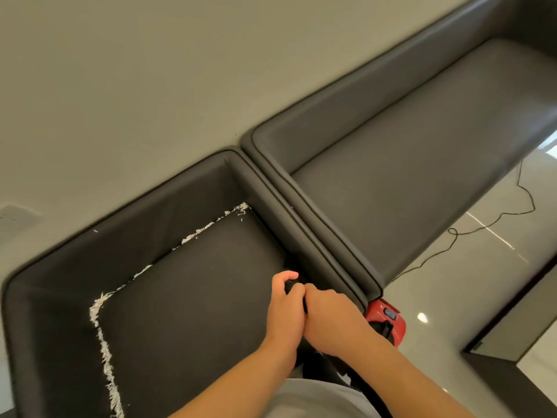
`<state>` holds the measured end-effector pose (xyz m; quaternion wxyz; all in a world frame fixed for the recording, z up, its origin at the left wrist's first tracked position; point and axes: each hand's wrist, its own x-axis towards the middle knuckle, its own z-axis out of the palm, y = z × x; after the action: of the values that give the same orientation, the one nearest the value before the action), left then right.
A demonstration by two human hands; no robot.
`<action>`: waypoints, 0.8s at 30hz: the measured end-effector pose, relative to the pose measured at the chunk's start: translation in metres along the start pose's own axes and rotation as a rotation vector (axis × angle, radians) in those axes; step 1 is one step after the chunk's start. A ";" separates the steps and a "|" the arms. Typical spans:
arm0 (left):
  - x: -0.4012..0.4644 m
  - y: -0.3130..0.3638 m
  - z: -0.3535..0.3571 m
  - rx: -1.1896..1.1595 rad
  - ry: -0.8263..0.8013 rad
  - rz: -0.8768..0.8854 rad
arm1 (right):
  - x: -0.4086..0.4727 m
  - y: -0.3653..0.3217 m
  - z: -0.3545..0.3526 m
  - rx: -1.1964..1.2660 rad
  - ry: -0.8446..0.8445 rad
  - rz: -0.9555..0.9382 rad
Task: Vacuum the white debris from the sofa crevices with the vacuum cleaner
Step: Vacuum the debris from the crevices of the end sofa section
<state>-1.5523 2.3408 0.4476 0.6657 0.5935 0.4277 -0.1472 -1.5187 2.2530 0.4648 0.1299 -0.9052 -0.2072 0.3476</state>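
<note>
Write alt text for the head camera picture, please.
Two hands, left and right, grip a black nozzle at the right crevice of a dark sofa seat. White debris lines the back and left crevices. A red vacuum sits on the floor.

A plain pale wall point(150, 70) rises behind; glossy light floor point(482, 267) on the right reflects bright glare.

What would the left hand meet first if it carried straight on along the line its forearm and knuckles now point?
Probably the sofa's armrest. The left hand, gripping a black vacuum part, points up and slightly right along the seat's right crevice, which angles leftward across its path. Depth is unclear.
</note>
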 end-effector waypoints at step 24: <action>0.044 0.011 -0.150 -0.010 0.019 0.136 | 0.077 -0.126 0.044 0.098 0.090 0.009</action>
<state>-1.5779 2.4947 0.4329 0.6730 0.6192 0.3933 -0.0940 -1.5325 2.4039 0.4365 0.1816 -0.9134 -0.1799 0.3169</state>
